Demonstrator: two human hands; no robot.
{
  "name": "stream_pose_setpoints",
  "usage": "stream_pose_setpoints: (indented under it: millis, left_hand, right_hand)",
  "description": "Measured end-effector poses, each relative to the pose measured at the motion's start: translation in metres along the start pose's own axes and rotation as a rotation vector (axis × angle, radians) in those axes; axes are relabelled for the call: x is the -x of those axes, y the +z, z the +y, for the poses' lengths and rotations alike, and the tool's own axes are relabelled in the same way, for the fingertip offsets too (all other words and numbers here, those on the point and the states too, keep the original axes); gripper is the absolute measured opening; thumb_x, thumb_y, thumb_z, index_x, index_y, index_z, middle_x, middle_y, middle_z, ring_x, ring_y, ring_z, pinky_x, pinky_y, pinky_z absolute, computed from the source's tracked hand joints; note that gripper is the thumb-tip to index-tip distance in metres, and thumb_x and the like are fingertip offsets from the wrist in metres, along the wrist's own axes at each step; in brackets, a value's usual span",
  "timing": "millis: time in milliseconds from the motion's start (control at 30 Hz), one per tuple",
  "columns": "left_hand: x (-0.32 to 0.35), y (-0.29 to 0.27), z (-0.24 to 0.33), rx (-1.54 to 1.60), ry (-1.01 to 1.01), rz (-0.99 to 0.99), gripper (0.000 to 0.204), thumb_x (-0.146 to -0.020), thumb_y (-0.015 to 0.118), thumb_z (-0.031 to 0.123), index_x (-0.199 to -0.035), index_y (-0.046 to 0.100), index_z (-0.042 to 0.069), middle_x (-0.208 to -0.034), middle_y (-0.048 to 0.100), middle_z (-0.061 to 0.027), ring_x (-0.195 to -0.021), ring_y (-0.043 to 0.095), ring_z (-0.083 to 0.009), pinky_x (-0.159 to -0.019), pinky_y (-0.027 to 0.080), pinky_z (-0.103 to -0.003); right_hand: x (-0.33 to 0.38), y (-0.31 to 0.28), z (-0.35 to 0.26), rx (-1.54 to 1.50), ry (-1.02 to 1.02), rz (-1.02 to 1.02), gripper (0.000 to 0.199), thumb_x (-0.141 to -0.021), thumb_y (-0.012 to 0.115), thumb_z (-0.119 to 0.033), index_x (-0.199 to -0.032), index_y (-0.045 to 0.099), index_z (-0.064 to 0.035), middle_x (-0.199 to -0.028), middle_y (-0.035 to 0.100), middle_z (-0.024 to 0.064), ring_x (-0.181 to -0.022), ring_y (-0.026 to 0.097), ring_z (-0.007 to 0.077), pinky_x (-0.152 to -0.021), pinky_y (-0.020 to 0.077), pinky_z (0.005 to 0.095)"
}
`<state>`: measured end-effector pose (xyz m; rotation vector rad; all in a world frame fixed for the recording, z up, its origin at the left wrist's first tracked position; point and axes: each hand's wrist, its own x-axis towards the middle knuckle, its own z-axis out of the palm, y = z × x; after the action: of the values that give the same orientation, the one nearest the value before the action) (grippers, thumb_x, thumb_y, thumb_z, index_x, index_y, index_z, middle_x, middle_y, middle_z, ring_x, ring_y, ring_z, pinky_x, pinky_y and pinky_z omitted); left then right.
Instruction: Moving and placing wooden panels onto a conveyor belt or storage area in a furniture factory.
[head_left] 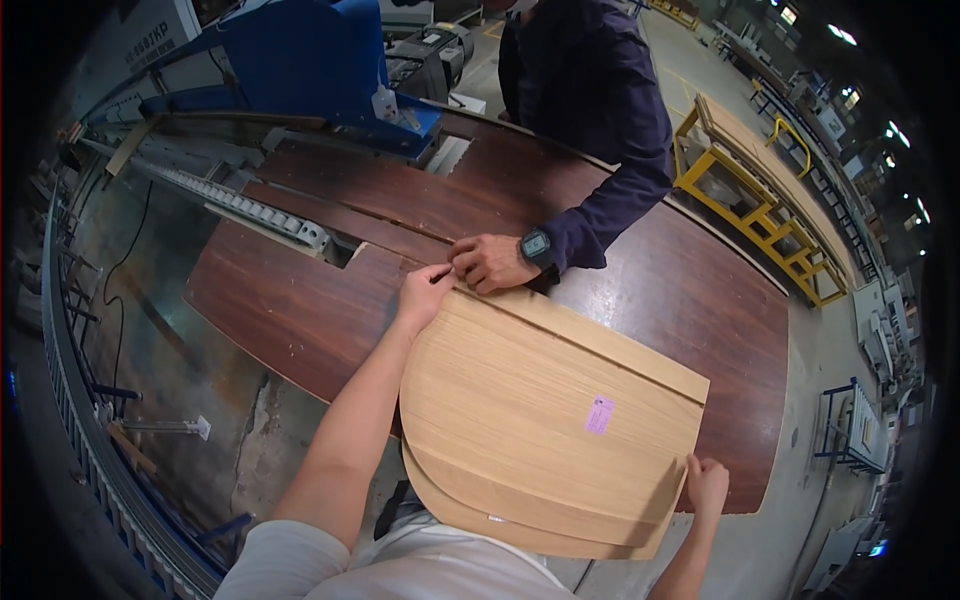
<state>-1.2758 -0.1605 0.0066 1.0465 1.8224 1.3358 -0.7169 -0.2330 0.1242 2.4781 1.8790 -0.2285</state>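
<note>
A light wooden panel [510, 385] with a rounded near-left corner lies in front of me, a purple label [599, 415] stuck on its face. Beneath its near edge another light panel [480, 510] sticks out. Along the far edge runs a narrow wooden strip [620, 350], set off by a dark line. My left hand [425, 295] is pinched at the far-left corner, next to a co-worker's hand [490, 263] that presses there; what my fingertips hold is hidden. At the right edge, my right hand [707, 485] has its fingers closed on the panel's side.
Dark reddish-brown boards form the tabletop [310, 310], with a roller track [260, 212] at its left. A blue machine [300, 65] stands at the far left. The co-worker in a dark sleeve [625, 190] leans in from the far side. A yellow-framed cart [760, 220] stands behind, right.
</note>
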Motion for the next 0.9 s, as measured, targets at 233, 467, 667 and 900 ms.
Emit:
stream_pose_setpoints:
  millis: [233, 467, 667, 900]
  left_hand:
    - [-0.002, 0.013, -0.006, 0.043, 0.059, 0.008, 0.027, -0.089, 0.070, 0.020, -0.106, 0.071, -0.002, -0.086, 0.073, -0.0090, -0.077, 0.064, -0.0106, -0.070, 0.051, -0.027]
    - [0.005, 0.000, -0.013, 0.097, 0.055, 0.033, 0.023, -0.088, 0.070, 0.015, -0.104, 0.071, -0.002, -0.085, 0.073, -0.0070, -0.075, 0.063, -0.0096, -0.069, 0.051, -0.027]
    - [0.004, 0.002, -0.007, 0.105, 0.044, 0.034, 0.021, -0.088, 0.069, 0.013, -0.102, 0.071, -0.003, -0.087, 0.073, -0.0078, -0.078, 0.064, -0.0107, -0.072, 0.051, -0.028]
    - [0.000, 0.006, -0.009, 0.022, 0.086, 0.052, 0.022, -0.087, 0.068, 0.016, -0.101, 0.071, 0.000, -0.090, 0.073, -0.0135, -0.081, 0.068, -0.0158, -0.074, 0.053, -0.032]
  right_hand:
    - [-0.133, 0.085, 0.039, -0.660, -0.041, 0.373, 0.041, -0.099, 0.056, -0.031, -0.119, 0.065, 0.0041, -0.120, 0.066, 0.0226, -0.110, 0.064, 0.0316, -0.096, 0.0484, 0.0383]
    - [-0.159, 0.082, 0.000, -0.783, 0.110, 0.145, 0.041, -0.096, 0.063, -0.029, -0.108, 0.070, 0.0088, -0.104, 0.074, 0.0146, -0.098, 0.068, 0.0213, -0.088, 0.0500, 0.0328]
    - [-0.167, 0.096, 0.011, -0.871, 0.047, 0.287, 0.036, -0.093, 0.067, -0.024, -0.112, 0.070, 0.0067, -0.102, 0.074, 0.0117, -0.092, 0.066, 0.0169, -0.086, 0.0502, 0.0313]
    - [-0.190, 0.111, 0.029, -0.905, 0.088, 0.201, 0.036, -0.095, 0.066, -0.028, -0.107, 0.071, 0.0057, -0.097, 0.073, 0.0088, -0.090, 0.064, 0.0159, -0.084, 0.0483, 0.0298]
